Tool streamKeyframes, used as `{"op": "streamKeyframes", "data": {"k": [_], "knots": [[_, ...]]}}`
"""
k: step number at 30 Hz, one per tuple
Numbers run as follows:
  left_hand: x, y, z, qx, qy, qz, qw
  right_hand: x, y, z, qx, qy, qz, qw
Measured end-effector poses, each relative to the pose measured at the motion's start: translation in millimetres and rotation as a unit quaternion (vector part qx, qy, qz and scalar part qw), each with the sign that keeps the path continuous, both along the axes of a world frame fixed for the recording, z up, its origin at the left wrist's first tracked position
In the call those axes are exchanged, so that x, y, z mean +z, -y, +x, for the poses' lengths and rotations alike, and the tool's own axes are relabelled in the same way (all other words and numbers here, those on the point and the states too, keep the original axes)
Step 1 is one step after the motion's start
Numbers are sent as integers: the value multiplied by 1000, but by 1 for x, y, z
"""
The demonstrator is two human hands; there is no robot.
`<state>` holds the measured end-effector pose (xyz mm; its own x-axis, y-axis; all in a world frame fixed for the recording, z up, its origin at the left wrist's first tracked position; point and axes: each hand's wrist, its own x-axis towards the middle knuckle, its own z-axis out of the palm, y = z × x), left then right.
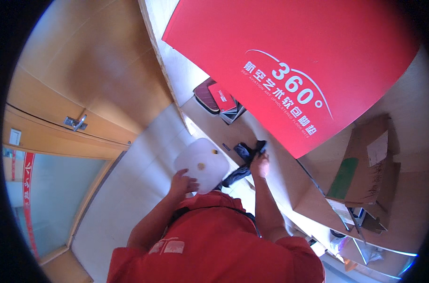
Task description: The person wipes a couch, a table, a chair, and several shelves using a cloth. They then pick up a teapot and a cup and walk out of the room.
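My left hand (183, 183) is at the near left edge of a white square panel with rounded corners (207, 159), possibly a stool seat. Its fingers are apart, and I cannot tell whether they touch the panel. Two yellowish spots mark the white surface. On the right, my right hand (260, 166) is closed on a black soft-looking item (244, 152), blurred and perhaps fabric. Part of this item reaches down toward my waist, beside the white panel. A small dark flat object (226, 146) lies on the brown shelf surface (211, 123) beyond it.
A large red printed board (306, 46) overhangs the shelf. Under its edge lie a dark red zipped case (206, 95) and red booklets (222, 99). A cardboard box (362, 166) stands right. To the left are a wooden door with a handle (76, 123) and tiled floor (129, 191).
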<state>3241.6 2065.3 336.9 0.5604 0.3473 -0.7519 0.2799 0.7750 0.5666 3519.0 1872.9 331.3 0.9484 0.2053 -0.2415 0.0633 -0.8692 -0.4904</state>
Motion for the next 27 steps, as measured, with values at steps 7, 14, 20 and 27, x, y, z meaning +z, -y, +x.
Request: {"op": "streamKeyframes", "data": {"k": [7,14,20,27], "knots": [[46,-46,-126,156,-48,99,982,-27,-162,-52,286,100,-77,950],[60,-41,-126,197,-42,97,975,-17,-309,-30,330,146,-24,932],[51,-33,-118,180,-32,84,980,-39,-237,-24,389,122,12,913],[54,-30,-96,123,-40,62,990,-54,11,34,-31,107,-40,993]]}}
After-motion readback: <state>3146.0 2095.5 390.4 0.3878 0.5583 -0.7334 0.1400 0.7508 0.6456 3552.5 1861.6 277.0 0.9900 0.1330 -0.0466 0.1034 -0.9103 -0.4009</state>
